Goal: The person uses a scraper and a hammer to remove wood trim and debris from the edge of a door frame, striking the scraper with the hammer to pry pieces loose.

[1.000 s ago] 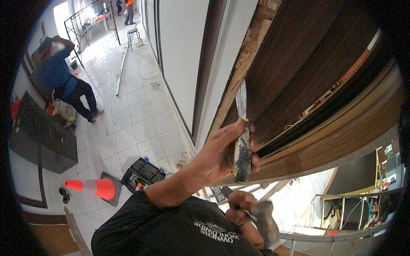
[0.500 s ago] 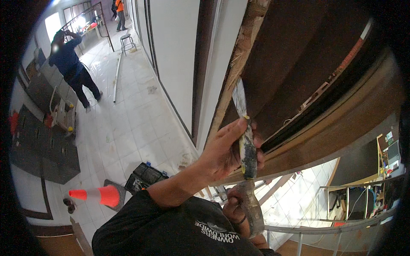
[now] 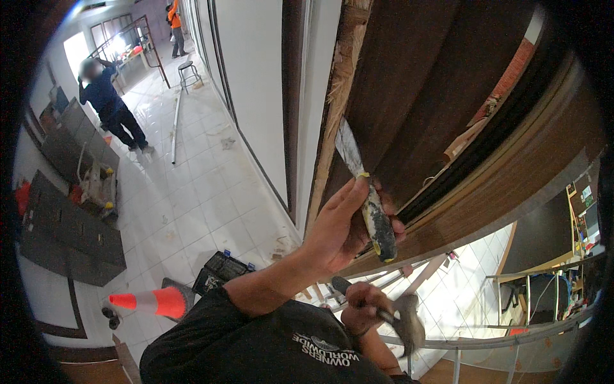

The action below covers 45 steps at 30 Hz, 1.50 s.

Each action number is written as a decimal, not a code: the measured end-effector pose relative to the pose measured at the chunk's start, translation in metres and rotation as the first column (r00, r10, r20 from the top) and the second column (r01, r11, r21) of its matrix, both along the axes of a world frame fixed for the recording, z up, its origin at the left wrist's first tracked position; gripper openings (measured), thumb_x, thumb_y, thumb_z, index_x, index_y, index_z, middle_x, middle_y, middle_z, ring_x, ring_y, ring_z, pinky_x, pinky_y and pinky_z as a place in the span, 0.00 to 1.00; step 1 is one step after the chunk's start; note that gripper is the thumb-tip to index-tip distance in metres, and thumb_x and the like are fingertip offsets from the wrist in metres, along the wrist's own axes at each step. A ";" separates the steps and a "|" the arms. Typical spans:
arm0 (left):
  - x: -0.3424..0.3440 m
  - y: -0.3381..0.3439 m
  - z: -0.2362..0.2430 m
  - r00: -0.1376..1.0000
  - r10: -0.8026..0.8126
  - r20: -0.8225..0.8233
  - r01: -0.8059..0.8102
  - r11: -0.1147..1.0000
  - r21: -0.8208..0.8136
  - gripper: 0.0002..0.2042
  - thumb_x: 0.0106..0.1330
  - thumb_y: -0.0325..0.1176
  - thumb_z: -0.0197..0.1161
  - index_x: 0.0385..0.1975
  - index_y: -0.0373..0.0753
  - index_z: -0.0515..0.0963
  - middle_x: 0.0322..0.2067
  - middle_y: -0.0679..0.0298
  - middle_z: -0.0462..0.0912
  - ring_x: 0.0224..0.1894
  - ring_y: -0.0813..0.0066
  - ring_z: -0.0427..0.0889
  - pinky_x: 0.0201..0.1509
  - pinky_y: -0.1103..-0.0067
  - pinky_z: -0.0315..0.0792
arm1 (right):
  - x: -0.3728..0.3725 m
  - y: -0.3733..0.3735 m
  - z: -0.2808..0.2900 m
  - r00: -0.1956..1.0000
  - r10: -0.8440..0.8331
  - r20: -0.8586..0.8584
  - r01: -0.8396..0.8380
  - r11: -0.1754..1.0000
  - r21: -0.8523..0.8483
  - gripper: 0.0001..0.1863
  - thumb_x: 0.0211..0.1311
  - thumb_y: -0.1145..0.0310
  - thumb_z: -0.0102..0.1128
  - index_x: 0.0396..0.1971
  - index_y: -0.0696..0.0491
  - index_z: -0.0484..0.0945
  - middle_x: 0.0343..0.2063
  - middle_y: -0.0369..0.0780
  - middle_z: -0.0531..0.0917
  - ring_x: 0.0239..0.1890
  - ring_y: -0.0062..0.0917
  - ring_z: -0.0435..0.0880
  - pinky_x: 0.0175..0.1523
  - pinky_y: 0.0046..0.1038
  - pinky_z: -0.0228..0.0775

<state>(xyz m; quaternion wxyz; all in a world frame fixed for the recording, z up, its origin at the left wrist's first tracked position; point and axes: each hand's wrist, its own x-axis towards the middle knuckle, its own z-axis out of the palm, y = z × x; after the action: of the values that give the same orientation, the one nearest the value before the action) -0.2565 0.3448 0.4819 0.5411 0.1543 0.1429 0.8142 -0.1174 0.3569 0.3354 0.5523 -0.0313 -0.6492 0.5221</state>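
Note:
A putty knife (image 3: 377, 221) with a worn dark handle, pale smears and yellow bands is in my left hand (image 3: 339, 224), fingers closed round the handle. Its metal blade (image 3: 347, 146) points up, its tip against the splintered raw wood edge (image 3: 342, 83) of a dark brown panel (image 3: 409, 83). Below, my right hand (image 3: 366, 306) grips a hammer (image 3: 409, 325) by its dark handle. The hammer's broad greyish head is somewhat blurred and stands apart from the knife's butt.
Below left are an orange traffic cone (image 3: 150, 302) and an open black toolbox (image 3: 224, 269). A metal rail (image 3: 460, 344) curves at lower right. On the tiled floor lie a long pale bar (image 3: 175, 128) and a stool (image 3: 188, 73). Two people (image 3: 115, 105) stand farther off.
The hammer has swung down and to the right, away from the knife's handle end. The putty knife leans more to the left, its tip still at the wood edge.

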 end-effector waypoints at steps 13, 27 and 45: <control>0.002 0.009 0.000 0.997 0.068 -0.024 -0.068 0.998 0.007 0.16 0.67 0.48 0.43 0.42 0.42 0.65 0.26 0.64 0.73 0.26 0.67 0.78 0.35 0.65 0.77 | -0.003 0.013 -0.005 0.997 -0.027 0.071 0.029 0.999 -0.038 0.14 0.63 0.57 0.46 0.34 0.53 0.59 0.14 0.37 0.67 0.13 0.18 0.63 0.17 0.21 0.57; 0.003 -0.001 -0.002 0.998 0.049 0.029 -0.051 0.996 0.079 0.15 0.68 0.46 0.42 0.38 0.40 0.64 0.26 0.62 0.73 0.27 0.68 0.79 0.35 0.67 0.78 | 0.013 0.025 -0.024 0.948 0.109 0.299 -0.150 0.981 0.120 0.14 0.63 0.58 0.44 0.25 0.54 0.62 0.17 0.37 0.68 0.17 0.19 0.64 0.21 0.21 0.56; 0.005 -0.013 -0.025 0.992 0.083 -0.090 -0.076 0.994 0.078 0.16 0.68 0.46 0.40 0.42 0.39 0.63 0.26 0.60 0.73 0.26 0.65 0.80 0.34 0.64 0.78 | 0.034 0.021 -0.053 0.927 -0.010 0.375 -0.033 0.994 0.108 0.13 0.59 0.61 0.45 0.21 0.54 0.64 0.17 0.37 0.66 0.18 0.24 0.62 0.22 0.26 0.51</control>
<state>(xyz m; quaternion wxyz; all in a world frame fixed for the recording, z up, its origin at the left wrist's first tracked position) -0.2517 0.3322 0.4574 0.4949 0.2065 0.1435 0.8318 -0.0838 0.3775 0.2823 0.4157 -0.0954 -0.7714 0.4723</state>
